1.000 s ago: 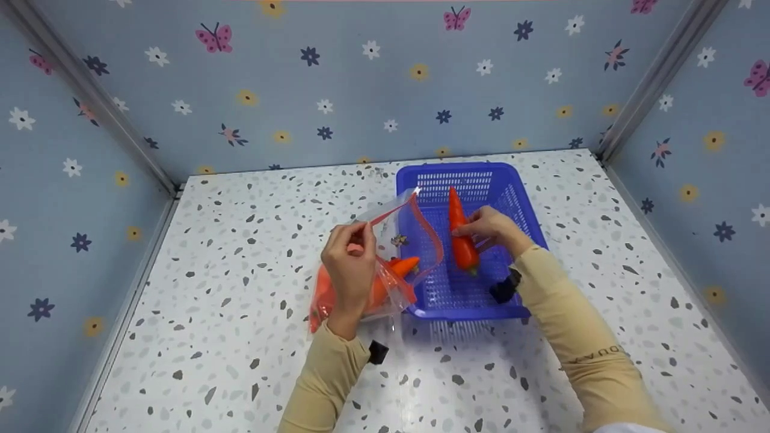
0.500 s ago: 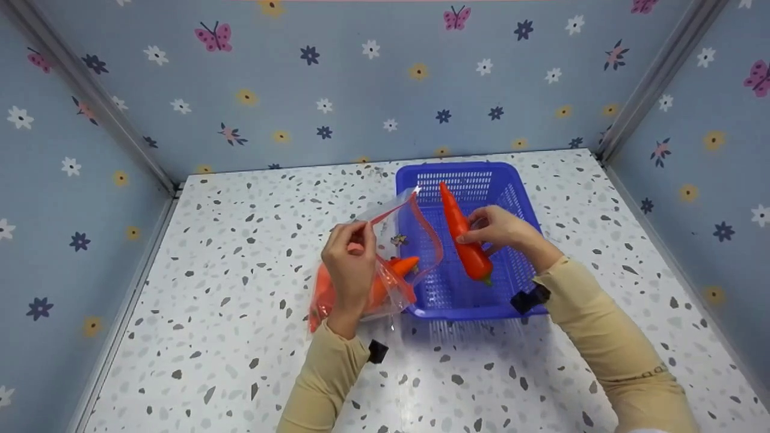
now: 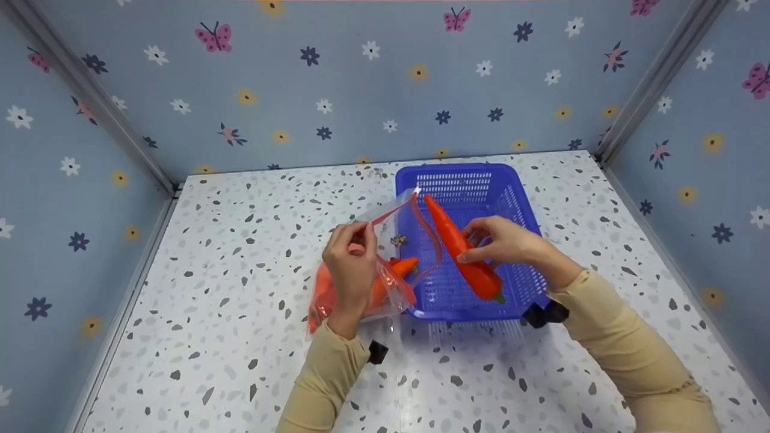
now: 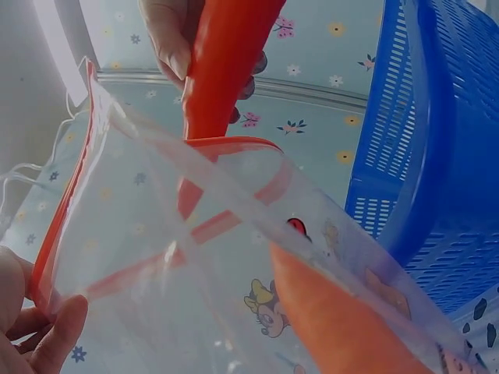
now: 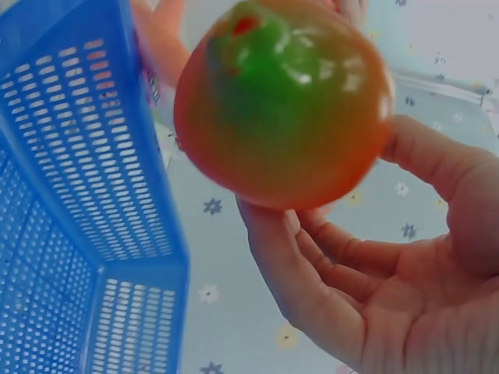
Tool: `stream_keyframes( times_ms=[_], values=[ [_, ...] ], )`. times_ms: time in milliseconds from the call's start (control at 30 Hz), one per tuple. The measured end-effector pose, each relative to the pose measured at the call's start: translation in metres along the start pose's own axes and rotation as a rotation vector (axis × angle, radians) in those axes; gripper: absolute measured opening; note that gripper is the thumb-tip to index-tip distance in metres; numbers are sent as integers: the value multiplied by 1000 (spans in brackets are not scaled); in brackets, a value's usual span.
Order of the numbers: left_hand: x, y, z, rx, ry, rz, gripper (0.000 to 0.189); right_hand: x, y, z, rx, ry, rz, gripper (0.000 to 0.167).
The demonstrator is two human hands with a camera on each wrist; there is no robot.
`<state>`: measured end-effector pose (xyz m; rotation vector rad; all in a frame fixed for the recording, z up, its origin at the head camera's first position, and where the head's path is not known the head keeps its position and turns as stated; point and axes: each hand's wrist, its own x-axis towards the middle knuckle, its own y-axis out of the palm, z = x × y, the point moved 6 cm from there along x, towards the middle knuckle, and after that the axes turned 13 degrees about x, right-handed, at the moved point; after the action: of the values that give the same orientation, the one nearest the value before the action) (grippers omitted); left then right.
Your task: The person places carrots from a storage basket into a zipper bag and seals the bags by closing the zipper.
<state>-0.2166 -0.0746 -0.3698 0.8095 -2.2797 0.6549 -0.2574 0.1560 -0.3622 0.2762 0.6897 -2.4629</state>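
My right hand grips a long red-orange carrot above the blue basket, its pointed tip aimed at the mouth of a clear zip bag. In the right wrist view the carrot's round green-topped end faces the camera, with fingers and thumb around its sides. My left hand pinches the bag's red-edged rim, and the bag gapes open. In the left wrist view the carrot's narrow end shows at the bag's mouth. An orange carrot and other red-orange things lie inside the bag, partly hidden by my left hand.
The blue slotted basket stands on the speckled table right of the bag, whose open edge overlaps the basket's left side. Flower-patterned walls enclose the table at the back and sides.
My right hand has moved slightly right and toward me, turning the carrot so its tip swings left toward the bag's mouth. My left hand and the bag stay nearly still.
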Motion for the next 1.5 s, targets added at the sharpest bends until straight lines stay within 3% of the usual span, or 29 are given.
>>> stream_keyframes(
  times_ms=[400,867,1267,1500],
  values=[
    [-1,0,0,-10,3,-2,7,5,20,13,-35,-21,83,39],
    [0,0,-1,-8,0,1,7,36,36,20,-10,44,66,39],
    [0,-1,0,6,0,12,7,60,46,19,172,81,-57,41],
    [1,-3,-1,15,12,2,7,63,54,21,364,-2,-13,36]
  ],
)
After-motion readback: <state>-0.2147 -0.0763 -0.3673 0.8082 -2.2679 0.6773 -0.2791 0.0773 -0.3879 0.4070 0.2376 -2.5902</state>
